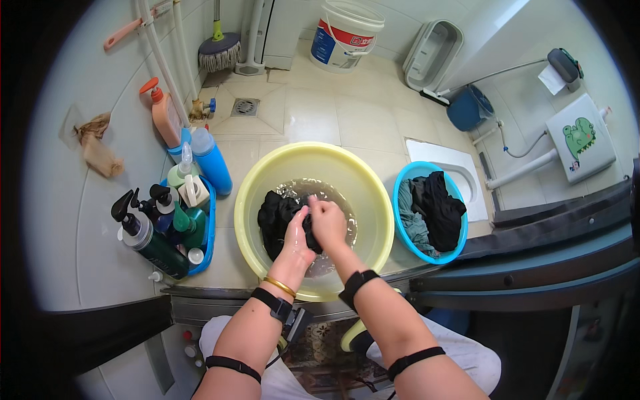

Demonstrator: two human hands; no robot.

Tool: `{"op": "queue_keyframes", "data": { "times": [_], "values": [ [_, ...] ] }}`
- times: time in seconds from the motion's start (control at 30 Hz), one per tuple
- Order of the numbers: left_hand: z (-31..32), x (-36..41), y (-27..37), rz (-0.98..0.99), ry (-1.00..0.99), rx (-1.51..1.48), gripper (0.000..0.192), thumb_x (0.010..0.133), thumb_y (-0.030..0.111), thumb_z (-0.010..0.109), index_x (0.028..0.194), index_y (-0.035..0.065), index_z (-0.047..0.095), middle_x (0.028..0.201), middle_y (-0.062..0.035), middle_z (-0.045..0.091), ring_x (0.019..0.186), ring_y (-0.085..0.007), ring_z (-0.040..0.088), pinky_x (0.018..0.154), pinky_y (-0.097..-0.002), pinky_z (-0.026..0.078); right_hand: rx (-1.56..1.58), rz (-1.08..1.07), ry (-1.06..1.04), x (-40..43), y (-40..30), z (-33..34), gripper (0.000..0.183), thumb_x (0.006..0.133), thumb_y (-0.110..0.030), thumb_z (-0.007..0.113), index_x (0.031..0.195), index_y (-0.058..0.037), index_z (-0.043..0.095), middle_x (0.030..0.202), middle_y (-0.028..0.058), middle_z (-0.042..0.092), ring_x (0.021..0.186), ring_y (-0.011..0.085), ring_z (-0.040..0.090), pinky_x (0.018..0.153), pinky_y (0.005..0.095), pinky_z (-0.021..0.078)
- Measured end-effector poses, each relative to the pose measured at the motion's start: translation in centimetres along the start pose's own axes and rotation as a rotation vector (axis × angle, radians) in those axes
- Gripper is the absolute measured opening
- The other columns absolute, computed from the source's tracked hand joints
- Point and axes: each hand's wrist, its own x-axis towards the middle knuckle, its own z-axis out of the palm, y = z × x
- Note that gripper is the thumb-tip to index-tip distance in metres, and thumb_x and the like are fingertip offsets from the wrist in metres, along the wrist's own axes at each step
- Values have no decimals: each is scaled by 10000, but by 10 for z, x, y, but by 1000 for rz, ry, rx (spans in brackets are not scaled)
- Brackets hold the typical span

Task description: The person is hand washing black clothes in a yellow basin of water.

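Observation:
Before me a large pale-yellow plastic basin stands on the tiled floor with murky, sudsy water in its bottom. A wet black cloth garment lies bunched in the water, mostly to the left of my hands. My left hand, wet, with a gold bangle at its wrist, grips part of the garment. Close beside it my right hand is curled into a fist on the same cloth, knuckles up. The fingertips of both hands are partly hidden by the hands and the fabric.
To the right a blue basin holds black and grey-green clothes. At left a blue caddy carries several pump bottles, with a blue bottle beside it. Behind are a floor drain, a white bucket and a squat toilet.

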Motion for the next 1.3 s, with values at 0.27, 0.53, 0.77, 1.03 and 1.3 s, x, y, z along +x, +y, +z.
{"op": "queue_keyframes", "data": {
  "times": [0.27, 0.53, 0.77, 1.03, 1.3],
  "values": [
    [-10, -7, 15, 61, 4, -27, 261, 867, 345, 522, 932, 108, 609, 923, -58, 641, 847, -238, 615, 768, -380, 495, 28, 18, -91, -3, -10, 10, 497, 886, -450, 454, 762, -6, 639, 593, 175, 539, 638, 359, 572, 650, 433, 451],
    [-56, 20, 37, 174, -230, 171, 210, 866, 264, 533, 957, 81, 583, 1028, -89, 593, 991, -252, 562, 913, -372, 439, 480, -222, -73, -22, -25, -13, 107, 878, -129, 541, 893, -24, 541, 835, 79, 566, 770, 179, 538, 731, 285, 437],
    [15, -4, -10, 15, 10, 48, 387, 945, 469, 382, 941, 126, 561, 880, -39, 574, 848, -164, 540, 806, -352, 461, 78, -39, 111, 7, -4, -17, 193, 823, -192, 607, 784, -35, 503, 788, 169, 486, 721, 367, 528, 642, 410, 431],
    [13, -13, -5, 2, 9, 56, 224, 893, 327, 485, 875, 130, 589, 803, -21, 608, 773, -171, 600, 713, -320, 496, 114, 139, -100, 4, -18, -22, 366, 841, -369, 567, 690, -39, 616, 683, 164, 591, 647, 344, 575, 621, 414, 443],
    [-18, 4, 11, 90, 0, -24, 250, 875, 352, 511, 862, 119, 601, 843, -67, 638, 727, -237, 621, 713, -388, 510, 58, -26, 10, -12, -11, 5, 436, 875, -413, 523, 693, -22, 583, 599, 148, 546, 546, 284, 558, 541, 407, 408]
  ]
}}
